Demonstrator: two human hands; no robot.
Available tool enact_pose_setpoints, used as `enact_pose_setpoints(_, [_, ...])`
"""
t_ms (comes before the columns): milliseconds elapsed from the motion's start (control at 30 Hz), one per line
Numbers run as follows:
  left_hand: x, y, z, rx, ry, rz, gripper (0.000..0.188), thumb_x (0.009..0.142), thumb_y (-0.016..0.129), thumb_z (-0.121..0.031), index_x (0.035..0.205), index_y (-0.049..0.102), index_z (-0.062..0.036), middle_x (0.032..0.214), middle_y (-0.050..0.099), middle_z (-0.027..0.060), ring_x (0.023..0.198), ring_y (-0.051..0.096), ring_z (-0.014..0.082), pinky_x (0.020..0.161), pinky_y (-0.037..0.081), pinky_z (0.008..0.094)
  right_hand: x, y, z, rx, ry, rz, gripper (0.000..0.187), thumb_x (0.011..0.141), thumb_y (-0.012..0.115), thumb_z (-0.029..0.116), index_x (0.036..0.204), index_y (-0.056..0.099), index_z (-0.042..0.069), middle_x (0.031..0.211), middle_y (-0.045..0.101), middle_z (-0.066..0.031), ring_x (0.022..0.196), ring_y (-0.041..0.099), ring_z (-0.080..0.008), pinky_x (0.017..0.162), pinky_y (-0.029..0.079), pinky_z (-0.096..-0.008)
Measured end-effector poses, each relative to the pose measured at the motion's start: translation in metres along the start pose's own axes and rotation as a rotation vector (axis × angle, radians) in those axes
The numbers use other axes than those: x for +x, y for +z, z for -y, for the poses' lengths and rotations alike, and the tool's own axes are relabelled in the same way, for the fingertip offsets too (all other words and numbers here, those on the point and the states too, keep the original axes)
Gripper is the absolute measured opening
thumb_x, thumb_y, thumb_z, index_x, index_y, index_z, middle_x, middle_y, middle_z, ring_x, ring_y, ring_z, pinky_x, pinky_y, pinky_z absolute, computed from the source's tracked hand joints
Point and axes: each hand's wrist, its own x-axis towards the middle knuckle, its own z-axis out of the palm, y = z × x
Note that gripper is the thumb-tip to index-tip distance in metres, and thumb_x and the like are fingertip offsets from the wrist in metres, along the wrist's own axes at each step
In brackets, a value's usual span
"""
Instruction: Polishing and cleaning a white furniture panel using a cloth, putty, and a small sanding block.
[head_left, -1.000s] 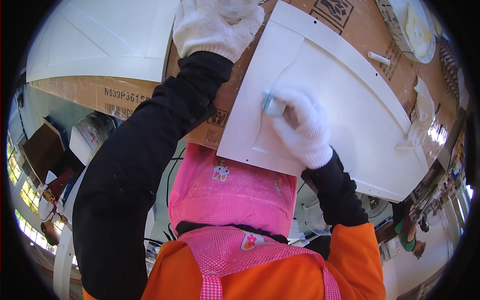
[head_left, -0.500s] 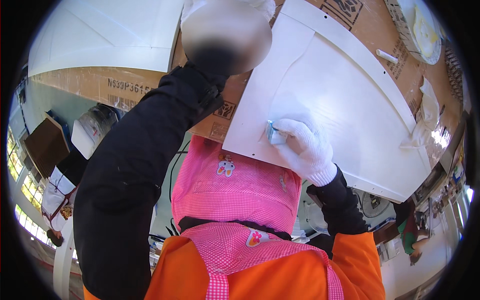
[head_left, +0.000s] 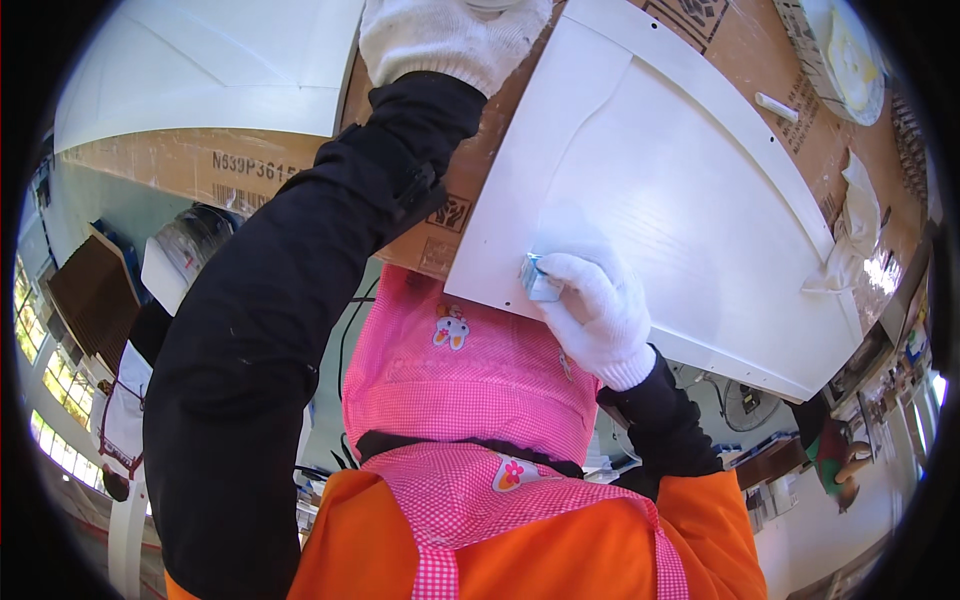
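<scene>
My gloved right hand (head_left: 597,305) is closed, pinching a small light-blue and white pad (head_left: 541,277), perhaps folded sandpaper or cloth. The pad rests against a white panel (head_left: 690,200) with a raised curved border, close to its near left corner. At the top edge, my left hand (head_left: 440,45), also in a white knit glove, curls around a pale round thing (head_left: 492,4) that the frame mostly cuts off. Its fingertips are hidden. Beneath this hand is brown cardboard (head_left: 432,245) covering the work surface.
Another white panel (head_left: 210,75) lies at the far left. At the right are a white stick (head_left: 776,107), a crumpled white cloth (head_left: 856,225) and a tray (head_left: 840,60) with a yellowish smear. Two people, a fan (head_left: 748,403) and stacked brown boards (head_left: 95,290) are farther off.
My right hand and the pad have slid slightly left and nearer along the panel's edge. My left hand, blurred before, now shows clearly, its wrist slightly higher and to the right.
</scene>
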Motion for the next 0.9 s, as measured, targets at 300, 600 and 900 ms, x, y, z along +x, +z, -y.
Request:
enact_pose_setpoints(300, [0.001, 0.0, 0.0, -0.046, -0.03, 0.001, 0.063, 0.07, 0.086, -0.034, 0.121, 0.063, -0.0038, 0.114, 0.066, 0.0229, 0.109, 0.063, 0.0416, 0.095, 0.052, 0.0478, 0.027, -0.001, -0.003, -0.085, -0.072, -0.236, 0.039, 0.076, 0.079, -0.002, 0.112, 0.068, 0.007, 0.103, 0.065, -0.0101, 0.09, 0.067, -0.0253, 0.076, 0.055, -0.0348])
enact_pose_setpoints(600, [0.001, 0.002, 0.001, -0.044, 0.011, -0.009, 0.068, 0.07, 0.086, -0.035, 0.125, 0.061, -0.0026, 0.115, 0.066, 0.0232, 0.109, 0.064, 0.0414, 0.094, 0.053, 0.0464, 0.012, 0.011, -0.002, -0.056, 0.013, -0.16, 0.039, 0.074, 0.078, -0.004, 0.109, 0.068, 0.008, 0.103, 0.065, -0.0101, 0.087, 0.066, -0.0235, 0.072, 0.054, -0.0325])
enact_pose_setpoints(900, [0.002, 0.001, -0.001, -0.048, -0.023, 0.015, 0.064, 0.07, 0.086, -0.036, 0.119, 0.061, -0.0026, 0.11, 0.066, 0.0229, 0.104, 0.064, 0.0422, 0.09, 0.053, 0.0479, -0.012, 0.006, -0.004, -0.076, 0.001, -0.083, 0.04, 0.073, 0.081, 0.0, 0.11, 0.068, 0.008, 0.101, 0.067, -0.0097, 0.086, 0.066, -0.0259, 0.073, 0.054, -0.034])
